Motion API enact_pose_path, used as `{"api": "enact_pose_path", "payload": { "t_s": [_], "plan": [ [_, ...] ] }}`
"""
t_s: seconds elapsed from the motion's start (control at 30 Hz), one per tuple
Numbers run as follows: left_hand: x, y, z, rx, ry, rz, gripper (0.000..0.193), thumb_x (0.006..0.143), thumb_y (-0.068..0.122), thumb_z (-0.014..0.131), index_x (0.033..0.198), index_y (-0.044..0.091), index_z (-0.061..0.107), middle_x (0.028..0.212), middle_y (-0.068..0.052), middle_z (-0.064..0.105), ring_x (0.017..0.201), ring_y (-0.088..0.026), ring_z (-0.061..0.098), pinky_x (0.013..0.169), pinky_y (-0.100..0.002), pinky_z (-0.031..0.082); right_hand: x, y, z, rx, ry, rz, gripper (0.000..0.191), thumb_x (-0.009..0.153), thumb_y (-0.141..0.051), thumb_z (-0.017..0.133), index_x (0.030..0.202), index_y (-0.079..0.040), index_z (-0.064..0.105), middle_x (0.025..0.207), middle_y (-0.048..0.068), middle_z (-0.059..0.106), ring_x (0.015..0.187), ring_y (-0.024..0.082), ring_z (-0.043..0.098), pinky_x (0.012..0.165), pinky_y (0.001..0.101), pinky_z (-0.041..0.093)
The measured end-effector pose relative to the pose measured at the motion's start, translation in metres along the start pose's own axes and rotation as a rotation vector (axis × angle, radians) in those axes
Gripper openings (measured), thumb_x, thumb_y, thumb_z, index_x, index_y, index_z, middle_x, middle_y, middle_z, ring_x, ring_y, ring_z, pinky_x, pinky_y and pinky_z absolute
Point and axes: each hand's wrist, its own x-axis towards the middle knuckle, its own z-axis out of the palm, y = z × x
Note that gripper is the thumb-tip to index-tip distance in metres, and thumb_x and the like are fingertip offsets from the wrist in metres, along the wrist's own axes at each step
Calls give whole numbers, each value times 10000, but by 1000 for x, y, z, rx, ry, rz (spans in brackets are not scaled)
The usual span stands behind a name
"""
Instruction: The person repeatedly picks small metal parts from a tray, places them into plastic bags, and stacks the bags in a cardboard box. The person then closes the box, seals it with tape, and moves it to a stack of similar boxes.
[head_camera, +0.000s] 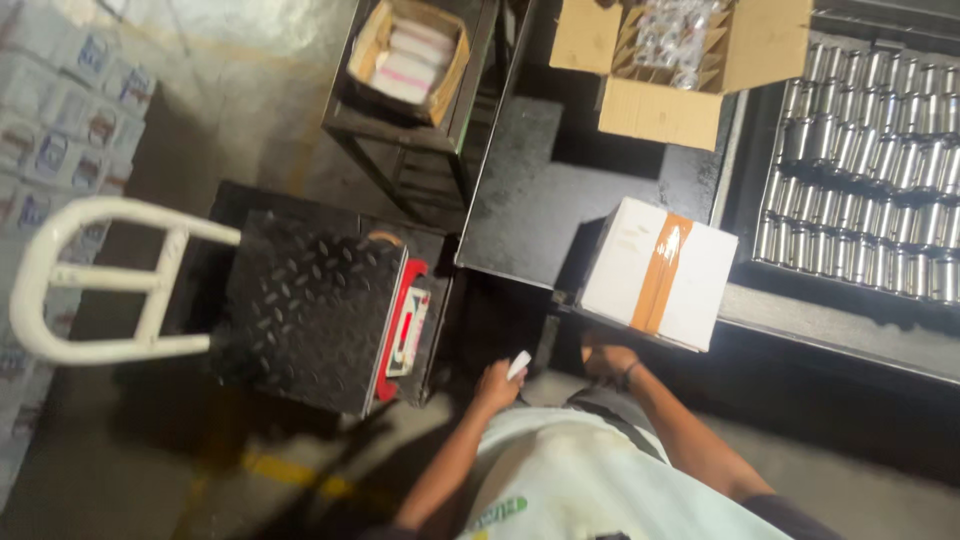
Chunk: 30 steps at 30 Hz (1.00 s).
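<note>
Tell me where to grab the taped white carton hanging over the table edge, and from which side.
Grip the white carton with both hands on its two untaped side faces, low down, coming from the near edge where it overhangs the black table. The right hand is already under that overhang, which probably allows an underside grip; the left hand holds a small white object.

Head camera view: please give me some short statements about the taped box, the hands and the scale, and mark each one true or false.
1. The white carton is sealed with brown tape. True.
2. The left hand holds a small white object. True.
3. The right hand rests on top of the carton. False: it is below the carton's near edge.
4. The platform scale carries a box. False: nothing lies on its plate.
5. The open cardboard box is empty. False: it holds clear wrapped items.
</note>
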Motion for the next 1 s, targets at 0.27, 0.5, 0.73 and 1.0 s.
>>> {"api": "enact_pose_path", "payload": {
  "t_s": [0.27, 0.5, 0.73, 1.0],
  "plan": [
    [38, 35, 15, -260, 209, -176, 236, 780, 73, 608, 973, -5, 718, 875, -263, 726, 876, -362, 727, 771, -468, 555, 122, -107, -25, -296, 341, -498, 338, 930, -287, 741, 1130, -47, 611, 1015, 210, 715, 923, 434, 678, 834, 500, 545],
    [130, 132, 75, -918, 28, -530, 208, 903, 218, 546, 1042, 85, 626, 743, -103, 603, 659, -257, 604, 582, -453, 472, 125, -44, -183, 102, 237, -612, 295, 957, -253, 737, 1159, -40, 712, 1112, 119, 765, 1004, 232, 727, 910, 342, 555],
    [168, 136, 92, -681, -123, -350, 268, 980, 288, 555, 1028, 47, 660, 873, -183, 645, 798, -321, 649, 678, -466, 499, 114, 156, -275, 503, 550, -175, 362, 932, -169, 642, 1216, 52, 683, 1184, 194, 704, 1087, 288, 659, 972, 382, 495],
    [77, 59, 99, -423, 56, -134, 296, 996, 239, 562, 1055, 15, 746, 963, -261, 707, 916, -393, 700, 790, -473, 547, 183, 113, -238, 1148, 175, -193, 411, 992, -192, 487, 1154, 165, 614, 1335, 234, 670, 1184, 294, 624, 1088, 376, 448]
  ]
}}
